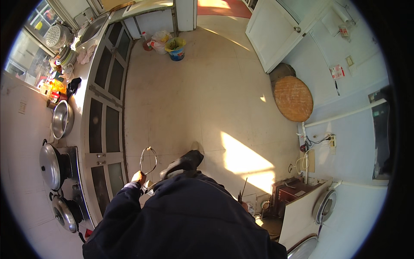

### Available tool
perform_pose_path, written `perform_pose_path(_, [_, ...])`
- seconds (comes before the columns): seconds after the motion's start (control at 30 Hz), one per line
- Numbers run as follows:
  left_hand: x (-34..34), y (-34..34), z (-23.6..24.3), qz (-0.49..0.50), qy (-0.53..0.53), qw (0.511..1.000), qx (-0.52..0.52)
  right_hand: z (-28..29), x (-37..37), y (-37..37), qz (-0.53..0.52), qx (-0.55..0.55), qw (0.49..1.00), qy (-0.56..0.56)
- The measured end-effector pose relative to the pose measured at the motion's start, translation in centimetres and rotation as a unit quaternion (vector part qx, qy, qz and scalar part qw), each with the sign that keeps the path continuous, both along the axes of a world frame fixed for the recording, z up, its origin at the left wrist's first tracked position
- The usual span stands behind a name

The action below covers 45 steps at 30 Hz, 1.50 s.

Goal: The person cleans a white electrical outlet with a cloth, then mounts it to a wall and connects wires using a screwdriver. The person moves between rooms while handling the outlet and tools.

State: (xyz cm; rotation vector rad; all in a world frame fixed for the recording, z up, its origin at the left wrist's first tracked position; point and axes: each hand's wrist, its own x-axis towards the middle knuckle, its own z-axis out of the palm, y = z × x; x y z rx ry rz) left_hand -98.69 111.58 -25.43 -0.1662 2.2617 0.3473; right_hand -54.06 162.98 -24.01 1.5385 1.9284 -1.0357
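My left hand [138, 177] is closed on the lower edge of a thin metal ring [155, 160], held upright beside the lower cabinets. The floor shows through the middle of this ring, and a small pale spot sits at its top. Of my right hand [246, 206] only a small part shows past my dark sleeve, and its fingers are hidden. Beside it, a thin dark pointed thing [244, 186] sticks up; whether that hand holds it, I cannot tell. A reddish-brown metal box [290, 193], perhaps a stove, is near that hand.
Along the left runs a counter with cabinets [103, 125], a steel basin [63, 119] and lidded pans [50, 166]. A blue bucket [177, 54] and bags [160, 41] stand ahead. A round wooden board [293, 99] leans right, near an open white door [272, 32].
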Motion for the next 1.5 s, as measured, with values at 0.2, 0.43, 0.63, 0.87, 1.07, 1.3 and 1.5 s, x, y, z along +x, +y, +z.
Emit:
perform_pose_path(0.2, [-11.1,9.0,5.1,0.035,-0.074,0.997,0.017,-7.8,-4.0,4.6,-0.046,-0.090,0.994,-0.038])
perform_pose_path(0.43, [-27.3,25.6,5.4,-0.004,0.024,0.994,0.108,-4.3,-20.5,17.2,0.002,-0.063,0.998,-0.014])
perform_pose_path(0.63, [-36.8,39.1,6.2,0.059,0.031,0.989,0.133,-1.7,-37.9,34.2,0.071,-0.002,0.996,-0.057])
perform_pose_path(0.87, [-48.4,51.3,7.7,0.196,0.023,0.972,0.126,-0.1,-56.4,56.5,0.058,-0.001,0.998,0.039])
perform_pose_path(1.07, [-56.9,59.7,7.5,0.203,0.004,0.971,0.125,-0.4,-71.6,70.2,0.056,0.025,0.996,0.070])
perform_pose_path(1.3, [-72.2,68.5,3.1,0.220,-0.080,0.963,0.132,1.1,-87.3,75.0,-0.026,-0.073,0.997,-0.007])
perform_pose_path(1.5, [-88.2,77.0,4.7,0.211,-0.076,0.963,0.151,8.1,-101.3,77.5,0.037,-0.077,0.996,-0.014])
